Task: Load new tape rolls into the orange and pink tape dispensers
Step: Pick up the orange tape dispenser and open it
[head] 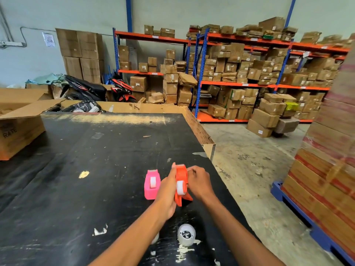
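Note:
The orange tape dispenser [181, 182] stands on the black table [92, 154] with a white tape roll [180, 187] seated in it. My left hand [166, 191] grips its left side, thumb up along the front. My right hand [198, 181] pinches at its upper right edge near the cutter. Just left of it stands the pink tape dispenser [151, 184], also holding a white roll [153, 182]. A loose white tape roll [186, 234] lies on the table near me between my forearms. Another roll [155, 238] peeks out from under my left forearm.
The table's right edge [209, 150] drops to a concrete floor. A stack of boxes on a blue pallet [326, 179] stands at the right. Open cardboard boxes [17, 131] sit at the table's left and back. Shelving with cartons [249, 73] lines the far wall.

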A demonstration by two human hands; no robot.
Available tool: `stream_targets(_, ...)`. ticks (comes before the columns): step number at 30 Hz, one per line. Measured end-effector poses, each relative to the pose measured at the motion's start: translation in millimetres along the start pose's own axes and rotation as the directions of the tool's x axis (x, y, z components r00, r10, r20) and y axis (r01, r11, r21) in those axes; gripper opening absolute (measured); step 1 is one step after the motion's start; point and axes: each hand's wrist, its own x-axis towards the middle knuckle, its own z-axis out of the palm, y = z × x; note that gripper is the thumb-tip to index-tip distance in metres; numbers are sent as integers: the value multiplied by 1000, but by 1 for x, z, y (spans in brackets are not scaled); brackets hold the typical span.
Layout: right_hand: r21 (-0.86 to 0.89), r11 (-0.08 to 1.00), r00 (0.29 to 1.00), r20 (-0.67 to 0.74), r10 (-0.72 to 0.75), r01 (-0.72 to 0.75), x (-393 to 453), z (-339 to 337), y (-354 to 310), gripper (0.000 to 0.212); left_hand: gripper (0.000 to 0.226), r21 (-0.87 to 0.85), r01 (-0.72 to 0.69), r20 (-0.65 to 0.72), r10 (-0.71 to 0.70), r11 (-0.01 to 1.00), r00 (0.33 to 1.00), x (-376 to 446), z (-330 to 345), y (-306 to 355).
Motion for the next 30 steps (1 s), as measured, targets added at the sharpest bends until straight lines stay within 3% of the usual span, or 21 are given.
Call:
stream_targets(5,112,992,998,-34,-56,59,-8,-20,-6,33,32,-4,-29,-62,29,1000,998,0,4,10)
stream_targets(8,221,975,979,192,-70,27,-21,-29,-12,30,26,-12,-74,-67,73,997,995,4,2,16)
stream_targets(10,278,961,960,267,-83,6,-25,-30,-13,23,21,22,-96,-69,97,995,993,4,0,18)
stream_targets(14,364,931,945,311,-99,-22,-29,-34,-17,27,43,94,-148,-52,153,985,987,3,-3,19)
stream_targets(19,429,901,945,315,-86,-61,-30,-46,-12,29,44,158,-169,9,169,973,986,-6,-11,24)
stream_targets(21,318,948,940,331,-83,-28,-28,-56,-2,29,41,191,-167,-22,174,967,984,-8,-18,26)
stream_targets(23,-89,993,908,417,-37,81,-30,-63,14,27,34,190,-164,-46,175,968,983,-12,-24,27)
stream_targets(25,-443,877,839,537,91,189,-37,-65,29,26,37,181,-148,-57,160,972,985,-15,-28,27)
stream_targets(27,-540,810,780,599,178,229,-43,-65,39,28,36,122,-120,-73,129,985,989,-20,-32,26)
stream_targets(30,-590,772,759,608,232,237,-45,-67,39,37,22,21,-69,-52,70,997,996,-27,-34,25)
